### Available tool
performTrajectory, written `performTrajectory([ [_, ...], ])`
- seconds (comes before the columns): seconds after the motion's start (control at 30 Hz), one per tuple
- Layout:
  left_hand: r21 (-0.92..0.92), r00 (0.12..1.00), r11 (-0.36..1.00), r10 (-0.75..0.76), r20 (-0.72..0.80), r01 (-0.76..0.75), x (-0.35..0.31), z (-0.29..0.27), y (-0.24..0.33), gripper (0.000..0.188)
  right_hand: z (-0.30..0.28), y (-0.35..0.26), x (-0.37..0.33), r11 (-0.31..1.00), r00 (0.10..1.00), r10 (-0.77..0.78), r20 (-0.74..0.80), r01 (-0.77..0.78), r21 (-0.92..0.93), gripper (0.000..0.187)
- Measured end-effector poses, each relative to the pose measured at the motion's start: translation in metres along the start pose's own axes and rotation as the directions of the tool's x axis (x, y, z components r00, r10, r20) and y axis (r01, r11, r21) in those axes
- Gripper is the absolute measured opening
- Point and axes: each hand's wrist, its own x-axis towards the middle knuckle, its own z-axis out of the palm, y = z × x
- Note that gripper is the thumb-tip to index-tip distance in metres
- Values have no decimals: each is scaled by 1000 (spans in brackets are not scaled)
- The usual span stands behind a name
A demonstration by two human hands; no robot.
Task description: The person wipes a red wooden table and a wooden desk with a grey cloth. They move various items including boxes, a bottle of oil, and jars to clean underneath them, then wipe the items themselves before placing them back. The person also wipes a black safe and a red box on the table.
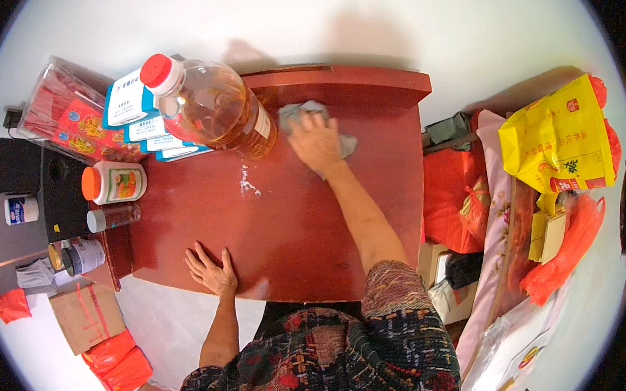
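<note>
Cloth of limp grey fabric (pixel 347 147) lies crumpled near the back of the red wooden worktop (pixel 304 230), showing on both sides of the right hand (pixel 317 142), which rests flat over it, fingers slightly apart. The left hand (pixel 213 272) is spread palm down by the front edge. I see a big clear plastic bottle with a red cap (pixel 211 105) just left of the cloth; open room runs rightward and frontward to the worktop's edges.
</note>
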Motion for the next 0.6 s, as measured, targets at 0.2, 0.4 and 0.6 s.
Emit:
performTrajectory([
  [0.2,12,1000,1000,20,-6,-20,-1,4,-3,77,-32,83,-53,861,899,433,-71,-436,-262,46],
  [0.4,-8,1000,1000,2,13,-2,-3,3,-3,79,-49,123,-126,757,853,487,-187,-519,-398,48],
  [0.6,-6,996,999,-32,88,33,2,-17,6,83,-47,73,-167,653,801,585,-125,-557,-513,49],
])
